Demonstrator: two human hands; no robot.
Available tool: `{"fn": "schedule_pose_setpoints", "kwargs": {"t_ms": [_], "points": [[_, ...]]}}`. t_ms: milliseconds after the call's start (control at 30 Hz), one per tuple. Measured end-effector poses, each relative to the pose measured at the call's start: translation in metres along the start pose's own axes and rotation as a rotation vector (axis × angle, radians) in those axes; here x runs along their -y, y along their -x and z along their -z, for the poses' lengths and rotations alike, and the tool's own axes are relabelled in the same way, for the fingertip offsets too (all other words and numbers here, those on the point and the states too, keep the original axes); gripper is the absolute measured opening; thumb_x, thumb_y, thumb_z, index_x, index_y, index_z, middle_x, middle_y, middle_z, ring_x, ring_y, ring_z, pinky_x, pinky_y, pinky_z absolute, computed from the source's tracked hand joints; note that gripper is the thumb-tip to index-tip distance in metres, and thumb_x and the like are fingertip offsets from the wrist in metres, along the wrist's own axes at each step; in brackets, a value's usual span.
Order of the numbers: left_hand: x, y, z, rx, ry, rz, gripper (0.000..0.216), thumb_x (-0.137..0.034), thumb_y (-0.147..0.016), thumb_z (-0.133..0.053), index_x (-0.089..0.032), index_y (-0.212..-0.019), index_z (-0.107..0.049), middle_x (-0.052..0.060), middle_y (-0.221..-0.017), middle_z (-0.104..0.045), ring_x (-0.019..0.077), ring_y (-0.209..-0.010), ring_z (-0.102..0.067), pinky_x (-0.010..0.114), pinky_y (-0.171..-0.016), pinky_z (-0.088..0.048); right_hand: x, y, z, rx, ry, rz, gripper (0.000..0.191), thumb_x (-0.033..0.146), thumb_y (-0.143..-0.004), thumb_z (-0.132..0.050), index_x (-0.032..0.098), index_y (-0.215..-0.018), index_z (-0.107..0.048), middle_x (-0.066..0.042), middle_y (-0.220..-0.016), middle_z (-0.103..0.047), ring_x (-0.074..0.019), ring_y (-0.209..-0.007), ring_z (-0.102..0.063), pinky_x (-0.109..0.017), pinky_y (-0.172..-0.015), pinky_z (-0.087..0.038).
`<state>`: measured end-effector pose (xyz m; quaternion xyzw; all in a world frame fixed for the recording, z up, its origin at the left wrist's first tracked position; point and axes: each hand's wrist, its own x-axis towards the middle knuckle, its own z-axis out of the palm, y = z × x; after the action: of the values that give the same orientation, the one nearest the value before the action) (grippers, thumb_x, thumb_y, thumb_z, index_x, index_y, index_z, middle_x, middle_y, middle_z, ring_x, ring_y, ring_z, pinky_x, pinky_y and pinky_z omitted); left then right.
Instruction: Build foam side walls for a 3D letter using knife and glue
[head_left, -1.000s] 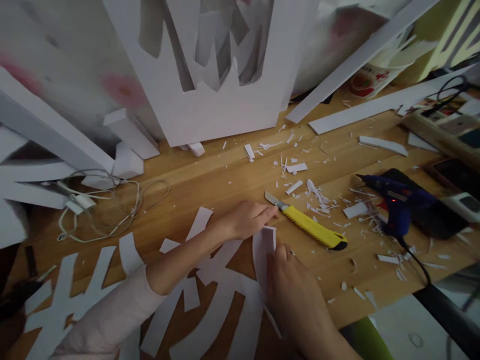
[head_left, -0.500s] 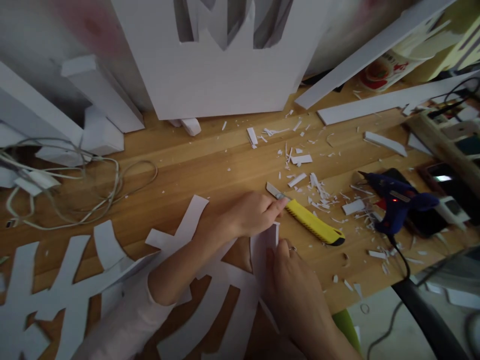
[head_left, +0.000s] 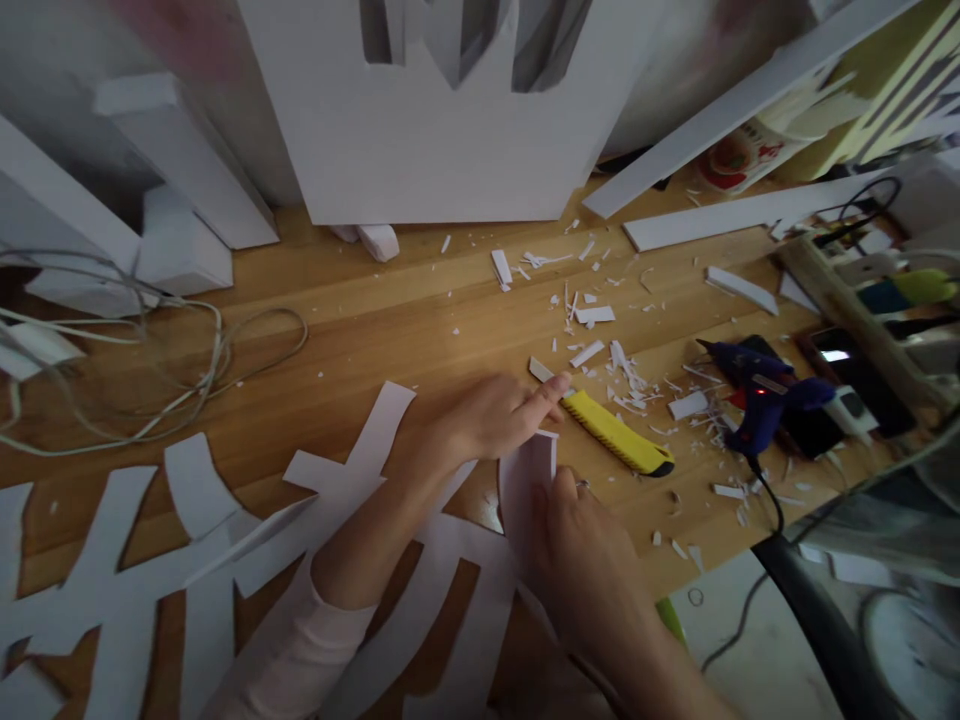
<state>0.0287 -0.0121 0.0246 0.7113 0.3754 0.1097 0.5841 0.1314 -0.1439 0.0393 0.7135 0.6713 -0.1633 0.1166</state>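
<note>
Right at the near edge of the wooden surface (head_left: 420, 330), a white cutout strip (head_left: 525, 480) stands pinched in the right hand (head_left: 585, 560), its grip closed on the strip's side; the left hand (head_left: 480, 420) presses its top, fingers flat. It looks light, stiff but easily creased, best held by its edges. Just beside lies a yellow utility knife (head_left: 611, 432), blade out, then scraps (head_left: 622, 375) and a blue glue gun (head_left: 757, 395).

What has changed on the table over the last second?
Little. The left hand stretched its forefinger toward the yellow knife. The right hand stayed pressed on the white strip. Knife and glue gun lie where they were; only the camera shifted.
</note>
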Motion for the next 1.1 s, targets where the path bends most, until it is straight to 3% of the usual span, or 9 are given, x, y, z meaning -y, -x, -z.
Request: {"fn": "schedule_pose_setpoints", "kwargs": {"t_ms": [167, 367, 567, 733, 867, 1000, 1100], "points": [[-0.004, 0.0, 0.003, 0.01, -0.051, 0.002, 0.073, -0.056, -0.1, -0.019, -0.014, -0.098, -0.078, 0.01, -0.091, -0.077, 0.0218, -0.087, -0.068, 0.03, -0.084, -0.047, -0.001, 0.0, -0.002, -0.046, -0.002, 0.026, 0.017, 0.006, -0.092, -0.039, 0.016, -0.089, -0.053, -0.004, -0.066, -0.059, -0.0212, -0.06, -0.062, -0.03, -0.05, -0.029], [0.001, 0.0, 0.001, 0.013, -0.029, -0.066, 0.069, -0.054, -0.1, -0.021, -0.014, -0.099, -0.078, 0.009, -0.088, -0.075, 0.0219, -0.087, -0.068, 0.03, -0.083, -0.047, 0.001, 0.001, 0.0, -0.003, -0.004, -0.007, 0.019, 0.008, -0.093, -0.038, 0.018, -0.086, -0.053, -0.004, -0.066, -0.059, -0.0202, -0.061, -0.062, -0.03, -0.05, -0.027], [0.01, -0.001, 0.0, 0.014, 0.045, -0.184, 0.067, -0.052, -0.1, -0.022, -0.013, -0.102, -0.077, 0.01, -0.095, -0.076, 0.0233, -0.095, -0.069, 0.033, -0.09, -0.048, 0.003, 0.001, 0.003, 0.009, -0.006, -0.027, 0.019, 0.008, -0.095, -0.038, 0.018, -0.085, -0.052, -0.006, -0.069, -0.061, -0.0208, -0.066, -0.064, -0.03, -0.051, -0.027], [0.014, 0.0, 0.0, 0.036, 0.091, -0.198, 0.056, -0.05, -0.099, -0.03, -0.018, -0.099, -0.077, 0.006, -0.102, -0.077, 0.0214, -0.099, -0.069, 0.03, -0.091, -0.049, 0.003, 0.001, 0.003, 0.044, -0.043, -0.072, 0.015, 0.011, -0.095, -0.04, 0.018, -0.089, -0.052, -0.006, -0.071, -0.063, -0.0213, -0.067, -0.066, -0.03, -0.053, -0.027], [0.015, 0.0, -0.002, 0.037, 0.081, -0.219, 0.054, -0.048, -0.099, -0.033, -0.014, -0.095, -0.075, 0.01, -0.103, -0.076, 0.0226, -0.098, -0.07, 0.031, -0.088, -0.051, 0.004, 0.001, 0.004, 0.059, -0.063, -0.101, 0.015, 0.01, -0.095, -0.04, 0.016, -0.093, -0.053, -0.008, -0.073, -0.065, -0.0226, -0.069, -0.067, -0.03, -0.053, -0.027], [0.015, 0.003, -0.002, 0.017, -0.012, -0.276, 0.047, -0.049, -0.097, -0.04, -0.017, -0.111, -0.072, 0.008, -0.117, -0.073, 0.0253, -0.107, -0.067, 0.034, -0.092, -0.05, 0.005, 0.001, 0.008, 0.08, -0.082, -0.094, 0.017, 0.009, -0.096, -0.038, 0.014, -0.096, -0.055, -0.01, -0.075, -0.066, -0.0246, -0.073, -0.068, -0.031, -0.055, -0.03], [0.012, 0.007, -0.001, 0.017, -0.026, -0.29, 0.049, -0.048, -0.097, -0.043, -0.019, -0.134, -0.058, 0.009, -0.135, -0.063, 0.0251, -0.118, -0.062, 0.036, -0.099, -0.047, 0.006, 0.0, 0.012, 0.09, -0.122, -0.093, 0.02, 0.009, -0.096, -0.036, 0.012, -0.1, -0.055, -0.013, -0.082, -0.069, -0.0256, -0.078, -0.07, -0.031, -0.057, -0.033]]}}
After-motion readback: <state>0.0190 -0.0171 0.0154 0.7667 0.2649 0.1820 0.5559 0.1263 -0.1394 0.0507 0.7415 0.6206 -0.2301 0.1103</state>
